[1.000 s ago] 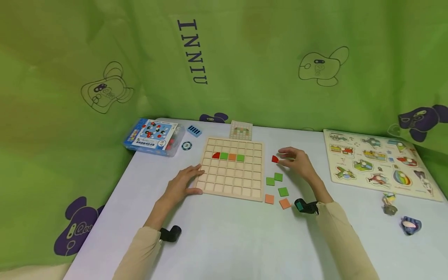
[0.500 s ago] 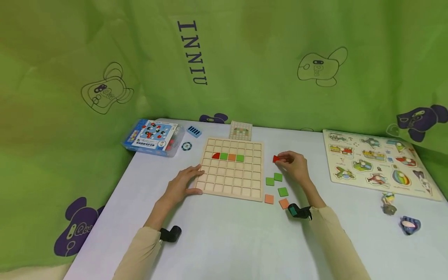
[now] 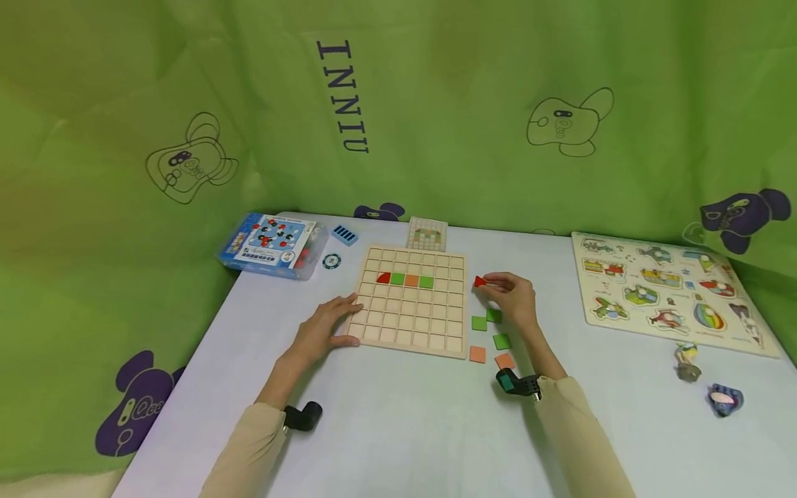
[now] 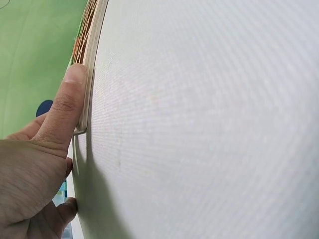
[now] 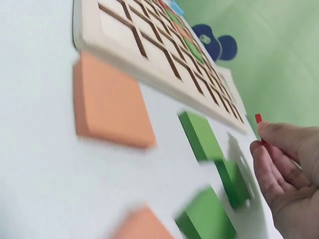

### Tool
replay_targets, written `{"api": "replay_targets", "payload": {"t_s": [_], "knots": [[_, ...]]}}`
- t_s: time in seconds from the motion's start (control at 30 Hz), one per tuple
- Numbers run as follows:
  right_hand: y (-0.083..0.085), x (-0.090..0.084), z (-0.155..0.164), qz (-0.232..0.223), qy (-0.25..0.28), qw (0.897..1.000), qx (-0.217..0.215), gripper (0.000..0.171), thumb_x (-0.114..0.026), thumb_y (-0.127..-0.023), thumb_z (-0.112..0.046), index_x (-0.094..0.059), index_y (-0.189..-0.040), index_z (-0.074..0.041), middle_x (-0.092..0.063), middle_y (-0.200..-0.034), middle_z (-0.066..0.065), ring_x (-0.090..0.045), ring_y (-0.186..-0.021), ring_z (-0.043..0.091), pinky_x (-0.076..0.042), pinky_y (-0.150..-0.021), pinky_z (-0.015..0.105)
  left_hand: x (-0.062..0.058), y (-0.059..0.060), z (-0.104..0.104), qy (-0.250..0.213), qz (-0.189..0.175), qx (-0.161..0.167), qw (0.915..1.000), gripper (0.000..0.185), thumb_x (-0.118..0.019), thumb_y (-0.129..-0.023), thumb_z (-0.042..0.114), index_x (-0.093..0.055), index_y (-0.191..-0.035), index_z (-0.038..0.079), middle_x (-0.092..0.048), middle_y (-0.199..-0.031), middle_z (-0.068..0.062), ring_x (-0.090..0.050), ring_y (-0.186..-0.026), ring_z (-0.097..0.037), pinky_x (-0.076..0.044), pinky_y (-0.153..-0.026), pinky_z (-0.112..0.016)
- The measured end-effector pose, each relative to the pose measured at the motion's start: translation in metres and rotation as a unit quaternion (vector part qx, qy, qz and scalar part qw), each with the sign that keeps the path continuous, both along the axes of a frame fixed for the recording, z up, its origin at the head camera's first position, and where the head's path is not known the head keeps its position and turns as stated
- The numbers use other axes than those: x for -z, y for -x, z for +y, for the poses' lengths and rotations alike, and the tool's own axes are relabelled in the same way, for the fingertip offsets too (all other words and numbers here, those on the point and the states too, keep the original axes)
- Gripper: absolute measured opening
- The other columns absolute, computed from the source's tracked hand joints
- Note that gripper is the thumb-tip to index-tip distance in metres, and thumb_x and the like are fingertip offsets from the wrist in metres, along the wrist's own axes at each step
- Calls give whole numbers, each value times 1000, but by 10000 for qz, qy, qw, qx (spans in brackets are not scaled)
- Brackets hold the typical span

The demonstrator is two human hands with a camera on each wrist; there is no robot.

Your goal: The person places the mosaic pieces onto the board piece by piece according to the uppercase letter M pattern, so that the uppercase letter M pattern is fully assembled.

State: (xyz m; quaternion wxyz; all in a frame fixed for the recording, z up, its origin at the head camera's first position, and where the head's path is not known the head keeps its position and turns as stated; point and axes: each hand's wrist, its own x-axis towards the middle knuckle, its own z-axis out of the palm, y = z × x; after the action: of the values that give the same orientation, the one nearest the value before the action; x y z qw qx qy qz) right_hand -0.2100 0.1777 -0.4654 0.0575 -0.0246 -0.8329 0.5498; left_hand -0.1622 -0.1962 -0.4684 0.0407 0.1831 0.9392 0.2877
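Fingers point(image 3: 498, 282) of the right hand point(image 3: 513, 299) pinch a small red piece point(image 3: 480, 281) by its edge and hold it up just off the right side of the board point(image 3: 412, 301). A second ago that piece sat farther right, so the hand has carried it closer to the board, and it looks ready to go into a square. On the board, a red piece, a green one, an orange one and a green one sit in a row point(image 3: 405, 279), with an open square next to the last green. The left hand point(image 3: 324, 328) has not moved; it rests flat at the near left corner of the board with the fingers spread a little, holding it steady. Three green pieces point(image 3: 479, 323) and two orange pieces point(image 3: 477, 354) lie loose on the counter point(image 3: 398, 429) below the right hand. From the left wrist, the thumb point(image 4: 62, 109) presses on the thin edge of the board point(image 4: 92, 55), and the other fingers are hidden. From the right wrist, the fingers point(image 5: 279, 149) are pressed together round the red piece point(image 5: 258, 118), with an orange piece point(image 5: 109, 107) and green pieces point(image 5: 202, 134) lying between hand and board point(image 5: 144, 45).
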Motion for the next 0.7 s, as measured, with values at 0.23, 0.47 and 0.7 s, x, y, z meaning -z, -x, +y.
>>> {"api": "replay_targets", "payload": {"t_s": [0.23, 0.47, 0.7], "knots": [[8, 3, -27, 3, 307, 9994, -160, 29, -76, -81, -5, -68, -107, 5, -69, -102, 23, -69, -87, 24, -52, -68, 13, 2, 1, 0, -16, -22, 43, 10000, 70, -78, -73, 33, -54, -136, 13, -36, -152, -6, -29, -139, -37, -34, -91, -74], [14, 3, -49, 345, -372, 9978, -429, 23, -77, -80, -4, -71, -101, 4, -71, -94, 20, -67, -82, 29, -54, -68, 23, 2, 2, 0, 36, -53, 38, 10000, 70, -77, -74, 33, -53, -137, 13, -35, -152, -6, -29, -139, -37, -33, -91, -75], [19, 4, -59, 608, -766, 9924, -748, 21, -77, -77, 5, -69, -96, 7, -70, -91, 22, -68, -79, 32, -57, -75, 40, 1, 1, 0, 73, -96, 15, 9999, 70, -77, -74, 34, -53, -137, 13, -35, -153, -6, -28, -139, -37, -31, -90, -77]]}}
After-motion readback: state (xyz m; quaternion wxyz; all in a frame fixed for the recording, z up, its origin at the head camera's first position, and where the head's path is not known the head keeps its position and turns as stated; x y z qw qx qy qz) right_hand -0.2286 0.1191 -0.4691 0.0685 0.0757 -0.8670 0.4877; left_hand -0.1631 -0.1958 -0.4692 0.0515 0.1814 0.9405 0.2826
